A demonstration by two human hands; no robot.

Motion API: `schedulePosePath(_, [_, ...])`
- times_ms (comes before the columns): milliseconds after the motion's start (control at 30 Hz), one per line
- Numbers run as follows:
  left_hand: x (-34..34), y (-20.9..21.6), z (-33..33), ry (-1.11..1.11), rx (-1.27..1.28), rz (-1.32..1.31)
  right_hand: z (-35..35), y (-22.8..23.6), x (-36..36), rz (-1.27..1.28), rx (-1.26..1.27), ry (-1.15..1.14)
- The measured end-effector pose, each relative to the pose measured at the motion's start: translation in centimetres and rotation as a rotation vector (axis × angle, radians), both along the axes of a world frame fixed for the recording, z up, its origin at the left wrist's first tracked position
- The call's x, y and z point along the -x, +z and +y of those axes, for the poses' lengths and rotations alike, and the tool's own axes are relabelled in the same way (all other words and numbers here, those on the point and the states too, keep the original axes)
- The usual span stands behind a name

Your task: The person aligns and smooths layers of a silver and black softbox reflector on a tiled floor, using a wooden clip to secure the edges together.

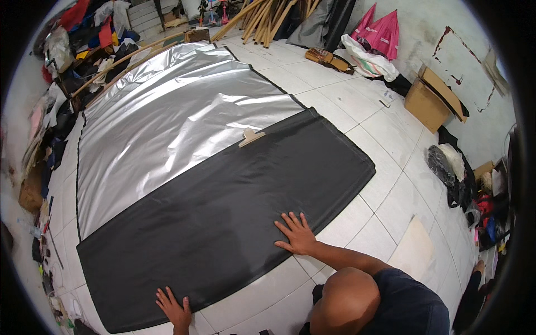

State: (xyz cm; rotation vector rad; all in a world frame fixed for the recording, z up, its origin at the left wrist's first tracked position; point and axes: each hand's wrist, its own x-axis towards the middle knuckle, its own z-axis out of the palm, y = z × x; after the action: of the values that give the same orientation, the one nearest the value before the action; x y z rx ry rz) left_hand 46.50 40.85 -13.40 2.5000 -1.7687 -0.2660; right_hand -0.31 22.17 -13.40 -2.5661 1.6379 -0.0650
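A white tiled floor [357, 106] carries a large silver reflective sheet [167, 111], its long axis running from the near left to the far right. A black fabric panel [223, 212] is folded over the sheet's near half. Both hands rest flat on the panel's near edge with fingers spread, gripping nothing: the right hand [297, 234] sits further in, the left hand [174, 308] at the hem. A small tan clip [250, 137] lies at the panel's far edge. An open cardboard box [432, 97] stands well apart by the wall; its contents are hidden.
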Motion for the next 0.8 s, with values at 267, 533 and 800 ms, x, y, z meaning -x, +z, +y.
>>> schedulePosePath(267, [0.2,-0.5,0.7,-0.033,-0.073,-0.007,0.9,-0.1,0.1,0.05,-0.172,-0.059])
schedulePosePath(533, [2.6,1.4,6.5,-0.039,0.002,-0.084,6.6,1.0,1.7,-0.021,-0.164,-0.086])
schedulePosePath(800, [-5.6,-2.0,11.8,1.148,0.329,0.029,8.2,1.8,9.5,-0.468,0.21,-0.863])
